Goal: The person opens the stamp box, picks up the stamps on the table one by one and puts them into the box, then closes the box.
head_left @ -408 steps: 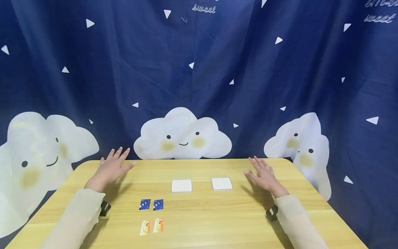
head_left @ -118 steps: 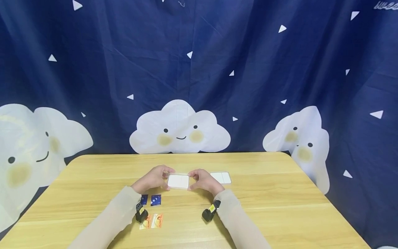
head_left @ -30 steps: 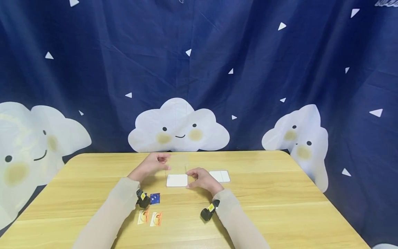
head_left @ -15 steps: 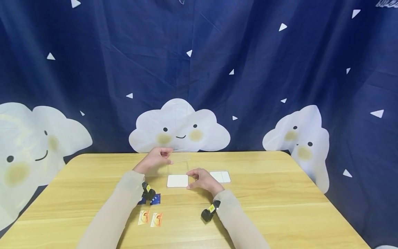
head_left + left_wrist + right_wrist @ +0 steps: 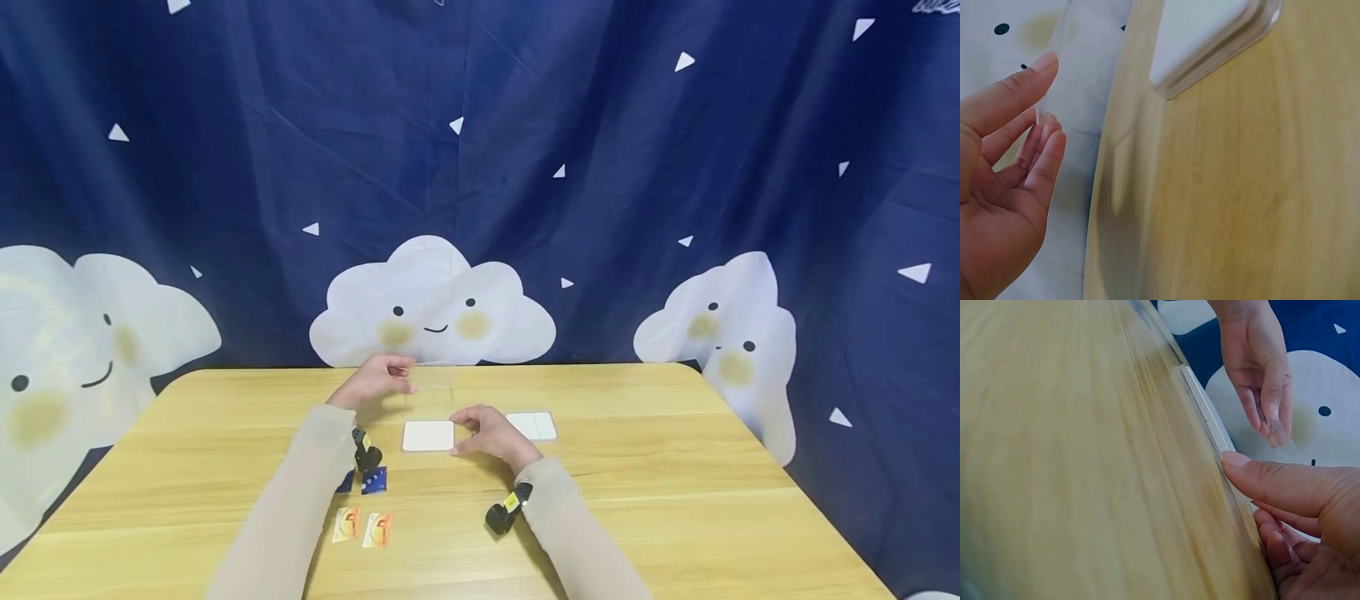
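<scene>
My left hand (image 5: 375, 381) pinches a clear plastic lid (image 5: 433, 377) by its left side, above the table's far edge. In the left wrist view the thumb and fingertips meet on the lid (image 5: 1043, 112), seen almost edge-on. Below and nearer me lies a flat clear box (image 5: 428, 436) with a white filling, its top uncovered. My right hand (image 5: 491, 435) grips the box's right side on the table. The right wrist view shows that thumb (image 5: 1241, 464) on the rim, the other fingers curled beneath and partly hidden.
A second white-filled clear box (image 5: 534, 426) lies just right, partly behind my right hand. Two orange-and-white cards (image 5: 377, 529) lie nearer me. Of two blue cards (image 5: 374, 480), one is partly covered by the left wrist camera (image 5: 366, 454). A blue cloud-print curtain (image 5: 600, 208) hangs behind the table.
From lying apart, both hands came to the left box. The left hand then raised the clear lid up and back off it, while the right hand stayed at the box's right side.
</scene>
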{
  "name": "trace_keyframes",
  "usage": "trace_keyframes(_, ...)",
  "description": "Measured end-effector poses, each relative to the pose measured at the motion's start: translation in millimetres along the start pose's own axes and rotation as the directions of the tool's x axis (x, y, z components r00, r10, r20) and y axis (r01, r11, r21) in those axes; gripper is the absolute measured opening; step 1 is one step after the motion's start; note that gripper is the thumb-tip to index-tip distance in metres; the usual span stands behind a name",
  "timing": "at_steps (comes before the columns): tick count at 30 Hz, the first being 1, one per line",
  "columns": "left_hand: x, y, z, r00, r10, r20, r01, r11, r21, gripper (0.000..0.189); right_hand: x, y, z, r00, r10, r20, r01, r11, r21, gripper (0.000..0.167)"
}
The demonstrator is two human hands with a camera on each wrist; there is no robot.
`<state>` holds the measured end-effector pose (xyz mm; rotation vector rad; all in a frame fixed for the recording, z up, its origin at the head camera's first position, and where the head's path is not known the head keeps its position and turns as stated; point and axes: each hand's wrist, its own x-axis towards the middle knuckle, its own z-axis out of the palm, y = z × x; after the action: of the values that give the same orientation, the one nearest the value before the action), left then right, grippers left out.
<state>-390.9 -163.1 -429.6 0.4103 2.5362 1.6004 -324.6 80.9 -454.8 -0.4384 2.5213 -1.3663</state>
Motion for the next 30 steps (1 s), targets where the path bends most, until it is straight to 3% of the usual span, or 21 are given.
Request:
trace_keyframes(10,-2.5,-2.6,0.3,0.999,-0.035,0.039,0.034,0.998,0.045,0.060,0.1,-3.6,0.1,1.000,0.000,0.003,0.000,1.000,-0.003,0.052)
trace_keyframes(23,-5.2,-10.1,4.3,0.989,-0.117,0.086,0.118,0.993,-0.012,0.064,0.5,1.8,1.5,1.000,0.001,0.001,-0.001,1.000,0.008,0.052)
trace_keyframes(30,-6.8,-12.4,3.1,0.990,-0.102,0.102,0.105,0.994,-0.023,0.062,0.1,1.9,1.3,1.000,-0.004,0.001,0.004,1.000,0.026,0.052)
